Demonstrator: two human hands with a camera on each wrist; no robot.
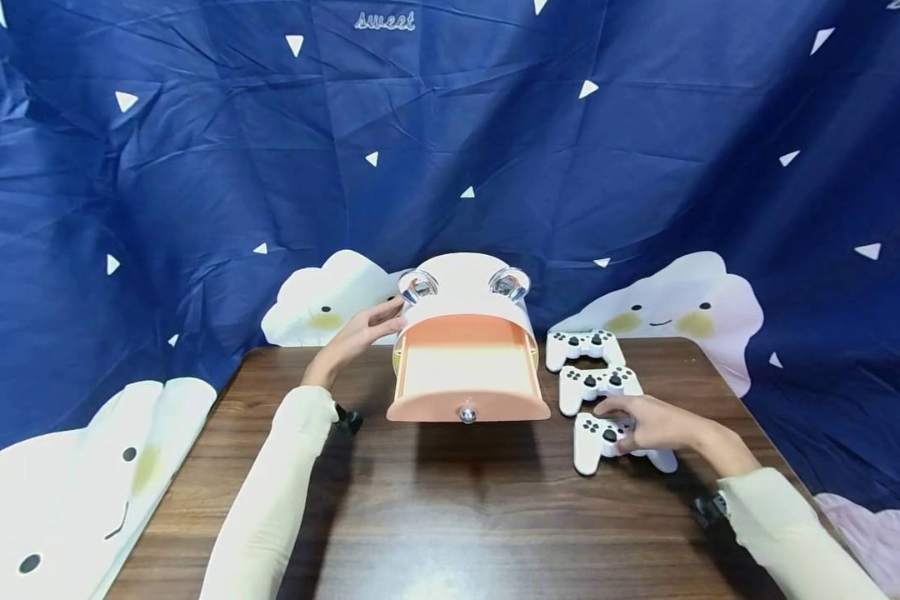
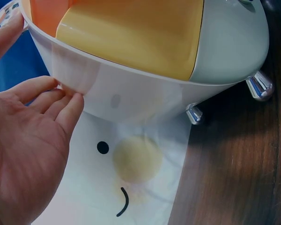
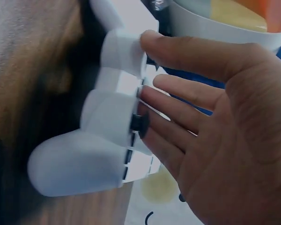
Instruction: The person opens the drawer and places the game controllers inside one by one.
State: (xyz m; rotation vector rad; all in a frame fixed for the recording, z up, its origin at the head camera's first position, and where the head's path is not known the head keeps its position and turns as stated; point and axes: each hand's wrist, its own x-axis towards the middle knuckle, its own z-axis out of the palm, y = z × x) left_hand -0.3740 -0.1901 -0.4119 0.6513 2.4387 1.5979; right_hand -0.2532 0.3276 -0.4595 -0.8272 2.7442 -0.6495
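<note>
Taking the white box as the clock's centre, its extended drawer juts out toward 6 o'clock, reachable from above, and the surface before it leaves broad room to pass. The left grip blocks 9 o'clock, the curtain backs 12. Between 3 and 4, three controllers, the nearest under the right grip, leave just a slim gap beside the drawer.
</note>
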